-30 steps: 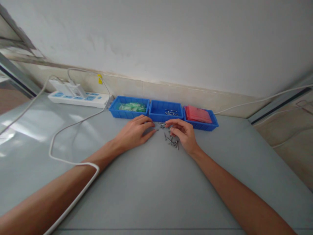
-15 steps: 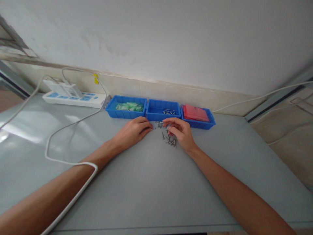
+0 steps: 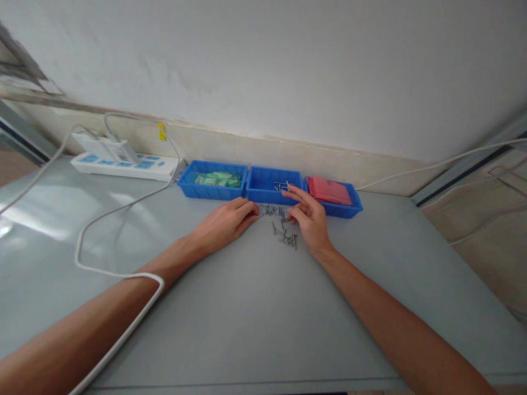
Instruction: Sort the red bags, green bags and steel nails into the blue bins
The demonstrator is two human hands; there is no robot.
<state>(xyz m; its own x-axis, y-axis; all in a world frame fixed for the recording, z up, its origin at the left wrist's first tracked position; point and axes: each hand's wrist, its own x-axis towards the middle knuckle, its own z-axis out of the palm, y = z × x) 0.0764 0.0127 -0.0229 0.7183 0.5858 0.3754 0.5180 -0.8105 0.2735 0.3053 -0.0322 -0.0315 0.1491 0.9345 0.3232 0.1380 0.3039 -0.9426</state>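
Note:
My left hand (image 3: 234,218) rests on the table with its fingers closed, and a small metal screw pokes out at the fingertips. Over the right side of a loose pile of screws (image 3: 281,232) is my right hand (image 3: 310,219). Its thumb and index finger pinch a screw (image 3: 285,220), while other fingers stretch toward the middle blue bin (image 3: 263,195). Several screws lie inside that bin, partly hidden by the right fingers. More screws (image 3: 269,209) are scattered between both hands.
A left blue bin (image 3: 197,190) contains green-and-clear plastic pieces. Red packets (image 3: 329,190) fill the right blue bin (image 3: 341,210). A white power strip (image 3: 154,172) with plugged-in adapters stands at back left. A white cable (image 3: 119,273) crosses over my left forearm. A wall rises behind.
My right hand has shifted slightly right, its outer fingers lifting toward the middle bin's front edge and uncovering more screws. My left hand has barely moved.

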